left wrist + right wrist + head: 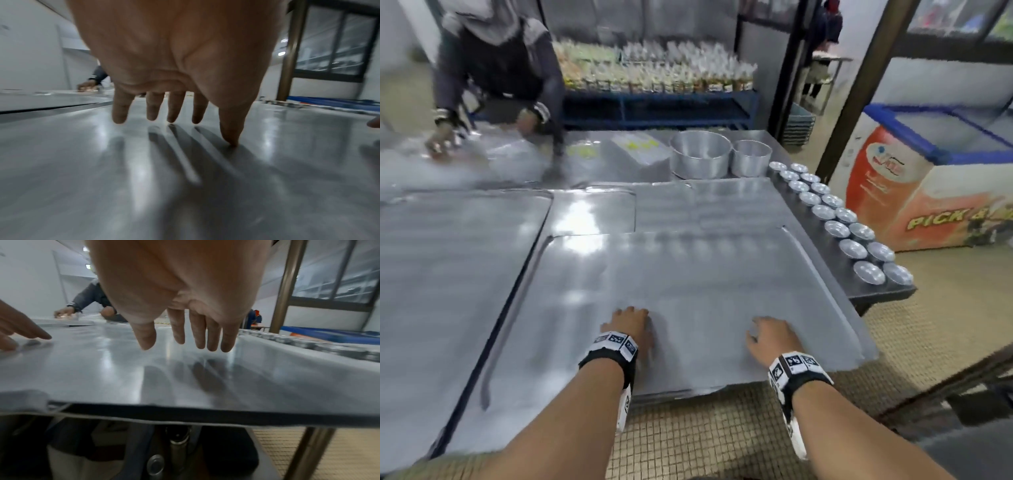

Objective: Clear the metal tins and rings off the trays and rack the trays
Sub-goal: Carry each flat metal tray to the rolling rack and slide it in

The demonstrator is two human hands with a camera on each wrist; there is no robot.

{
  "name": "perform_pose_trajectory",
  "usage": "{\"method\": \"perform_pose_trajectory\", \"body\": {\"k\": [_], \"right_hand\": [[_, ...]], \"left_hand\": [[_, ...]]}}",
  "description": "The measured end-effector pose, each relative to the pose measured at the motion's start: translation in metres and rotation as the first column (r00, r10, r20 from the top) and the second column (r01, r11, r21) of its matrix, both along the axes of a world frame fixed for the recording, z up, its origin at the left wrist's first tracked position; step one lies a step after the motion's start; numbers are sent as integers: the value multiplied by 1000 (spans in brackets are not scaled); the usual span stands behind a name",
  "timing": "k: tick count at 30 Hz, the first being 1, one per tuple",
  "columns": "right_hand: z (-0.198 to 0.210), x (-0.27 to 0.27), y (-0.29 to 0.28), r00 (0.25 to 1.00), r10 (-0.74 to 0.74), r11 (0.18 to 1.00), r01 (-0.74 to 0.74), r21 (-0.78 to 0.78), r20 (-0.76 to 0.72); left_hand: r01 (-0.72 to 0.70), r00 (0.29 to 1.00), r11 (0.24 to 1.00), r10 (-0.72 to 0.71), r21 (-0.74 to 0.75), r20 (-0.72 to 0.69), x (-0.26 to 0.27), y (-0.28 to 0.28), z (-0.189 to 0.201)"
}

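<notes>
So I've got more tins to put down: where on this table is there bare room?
The near tray is bare ahead of the left hand and right hand; so is the left tray. The right edge is crowded with small tins, the far side with two round pans.

Tan small-tile floor [945, 329]; steel desk [835, 260]; blue rack [654, 106] of packaged goods behind; chest freezer [928, 192] at right, blue-rimmed; dark pillar [859, 85]; window [333, 40]; pale wall [26, 48].
</notes>
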State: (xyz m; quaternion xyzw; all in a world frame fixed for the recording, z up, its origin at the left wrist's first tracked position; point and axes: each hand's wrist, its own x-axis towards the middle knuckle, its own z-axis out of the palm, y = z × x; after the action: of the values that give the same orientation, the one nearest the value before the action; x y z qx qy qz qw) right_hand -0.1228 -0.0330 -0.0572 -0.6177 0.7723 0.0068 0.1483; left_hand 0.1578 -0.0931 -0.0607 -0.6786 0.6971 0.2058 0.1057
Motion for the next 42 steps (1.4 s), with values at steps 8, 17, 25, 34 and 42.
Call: {"method": "perform_pose_trajectory", "body": {"k": [8, 17, 25, 34, 42], "right_hand": [[-12, 73, -28, 997, 75, 990, -75, 118, 9], [-19, 69, -54, 996, 88, 984, -86, 156, -8], [-19, 60, -65, 993, 106, 980, -113, 165, 47], [-28, 100, -48, 985, -162, 983, 156, 100, 56], [-36, 151, -7, 918, -390, 919, 382, 96, 76]], "left_hand": [[-333, 943, 942, 333, 45, 16, 71, 52, -13], [-349, 937, 932, 344, 99, 62, 63, 53, -6], [-434, 900, 900, 435, -47, 34, 86, 37, 9], [-741, 671, 671, 740, 16, 48, 167, 37, -1], [-773, 572, 613, 785, 164, -238, 192, 31, 1]]}}
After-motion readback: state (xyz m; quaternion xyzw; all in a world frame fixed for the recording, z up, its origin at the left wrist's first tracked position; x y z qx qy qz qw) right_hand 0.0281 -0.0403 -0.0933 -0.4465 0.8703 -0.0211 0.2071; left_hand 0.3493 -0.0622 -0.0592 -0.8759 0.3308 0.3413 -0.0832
